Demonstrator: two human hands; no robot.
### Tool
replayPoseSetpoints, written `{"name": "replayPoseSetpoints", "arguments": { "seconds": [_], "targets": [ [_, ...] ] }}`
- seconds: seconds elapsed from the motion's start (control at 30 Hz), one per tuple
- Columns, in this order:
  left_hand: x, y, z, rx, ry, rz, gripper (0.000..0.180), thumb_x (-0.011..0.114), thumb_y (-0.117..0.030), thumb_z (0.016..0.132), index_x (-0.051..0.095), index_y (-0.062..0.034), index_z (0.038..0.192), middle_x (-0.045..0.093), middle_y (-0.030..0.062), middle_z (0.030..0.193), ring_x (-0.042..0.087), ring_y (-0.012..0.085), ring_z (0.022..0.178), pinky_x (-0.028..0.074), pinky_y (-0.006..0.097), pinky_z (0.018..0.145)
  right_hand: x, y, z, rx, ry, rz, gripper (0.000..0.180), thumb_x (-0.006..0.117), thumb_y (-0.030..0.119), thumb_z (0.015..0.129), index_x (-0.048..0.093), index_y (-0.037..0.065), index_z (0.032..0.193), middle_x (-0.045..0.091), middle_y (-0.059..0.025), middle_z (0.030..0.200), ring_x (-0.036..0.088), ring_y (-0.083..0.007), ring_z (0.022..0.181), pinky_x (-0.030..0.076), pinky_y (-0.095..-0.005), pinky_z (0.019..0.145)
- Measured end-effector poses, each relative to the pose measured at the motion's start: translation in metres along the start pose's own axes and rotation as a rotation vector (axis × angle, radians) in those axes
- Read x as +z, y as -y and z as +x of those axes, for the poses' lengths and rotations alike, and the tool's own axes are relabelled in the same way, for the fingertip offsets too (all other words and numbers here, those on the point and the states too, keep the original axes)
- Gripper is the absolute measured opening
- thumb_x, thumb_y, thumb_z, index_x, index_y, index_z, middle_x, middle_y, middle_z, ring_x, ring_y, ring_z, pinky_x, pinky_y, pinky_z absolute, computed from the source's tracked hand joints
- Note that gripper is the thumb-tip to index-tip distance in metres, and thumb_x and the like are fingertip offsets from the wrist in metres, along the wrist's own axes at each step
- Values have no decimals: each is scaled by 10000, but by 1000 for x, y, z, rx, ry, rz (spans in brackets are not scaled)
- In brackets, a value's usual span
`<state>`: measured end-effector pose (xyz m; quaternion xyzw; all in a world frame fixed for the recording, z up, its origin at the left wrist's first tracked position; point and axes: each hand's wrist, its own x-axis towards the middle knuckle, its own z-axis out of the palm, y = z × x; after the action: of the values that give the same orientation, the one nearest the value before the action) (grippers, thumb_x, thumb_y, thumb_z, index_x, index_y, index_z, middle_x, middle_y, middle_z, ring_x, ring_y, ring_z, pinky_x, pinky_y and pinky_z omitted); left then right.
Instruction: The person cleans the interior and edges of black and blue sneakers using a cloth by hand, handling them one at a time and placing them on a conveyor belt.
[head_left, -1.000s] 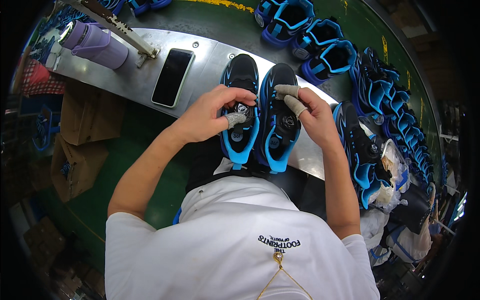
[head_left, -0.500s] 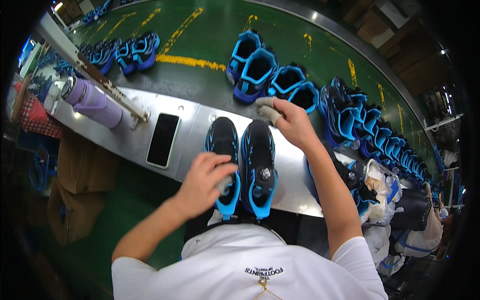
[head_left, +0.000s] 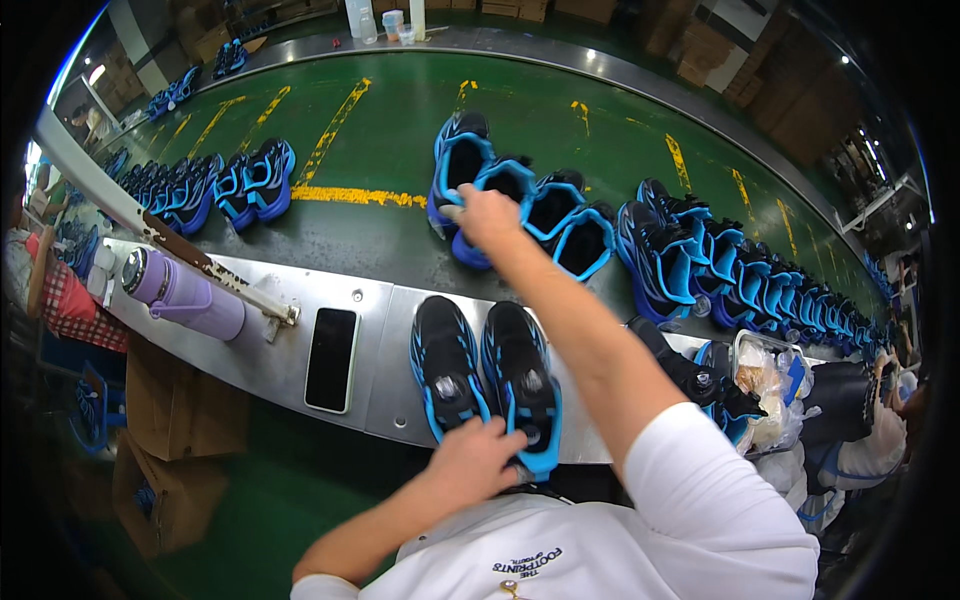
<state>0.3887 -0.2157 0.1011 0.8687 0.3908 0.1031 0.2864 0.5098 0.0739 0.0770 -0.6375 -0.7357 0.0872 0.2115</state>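
while the left hand [head_left: 472, 460] is placed low over the metal table [head_left: 390, 345], the right hand [head_left: 487, 215] is extended to the green belt [head_left: 370, 165], as shown in the head view. the left shoe [head_left: 438, 340] and the right shoe [head_left: 513, 335] are set side by side on the table, toes pointed away from the body. the left hand's fingers are slightly spread over their heel ends; whether either shoe is gripped cannot be told. the right hand's fingers are curled at the first two of a group of four shoes [head_left: 552, 205]; a firm hold cannot be confirmed, since the contact is small and partly hidden.

progress is judged from the arrangement alone: both table shoes appear assembled, a round dial being visible on each, and handling of this pair is judged nearly complete. many more shoes, such as the long row [head_left: 655, 250] at the right, are seen on the belt; which of these are finished cannot be told.

the heels are set at the table's near edge. a strip of metal is left between the phone [head_left: 332, 360] and the left shoe, whereas only a narrow gap is left between the two shoes. sideways movement is bounded farther left by the bottle [head_left: 205, 305] and the slanted post [head_left: 215, 268]. the strip right of the pair is crossed by the right forearm.
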Motion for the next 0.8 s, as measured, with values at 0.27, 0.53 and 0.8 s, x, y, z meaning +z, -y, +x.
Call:
{"name": "replayPoseSetpoints", "arguments": {
  "seconds": [0.27, 0.53, 0.8],
  "targets": [
    [-151, 96, 67, 139, -264, 205, 359, 770, -413, 755, 636, -87, 820, 559, 97, 706, 580, 306, 688, 455, 407, 620, -54, -61, -19, 36, 49, -63, 393, 632, 513, 880, 682, 136, 982, 706, -184, 891, 665, -407, 890, 522, -499, 749],
    [-188, 273, 128, -293, -310, 601, 360, 701, -256, 816, 674, -139, 1156, 652, 177, 1183, 541, 409, 1163, 346, 467, 1087, -58, -47, -28, -7, 117, 83, 347, 657, 451, 884, 706, 119, 971, 705, -173, 859, 664, -400, 833, 507, -474, 731],
    [-60, 74, 51, -111, -624, -317, 714, 801, -173, 774, 486, -55, 1403, 540, 99, 1332, 560, 180, 1024, 461, 262, 761, -106, -11, -186, -343, 327, 151, 281, 700, 335, 837, 647, 68, 910, 632, -161, 692, 640, -366, 686, 494, -477, 599]
  ]
}}
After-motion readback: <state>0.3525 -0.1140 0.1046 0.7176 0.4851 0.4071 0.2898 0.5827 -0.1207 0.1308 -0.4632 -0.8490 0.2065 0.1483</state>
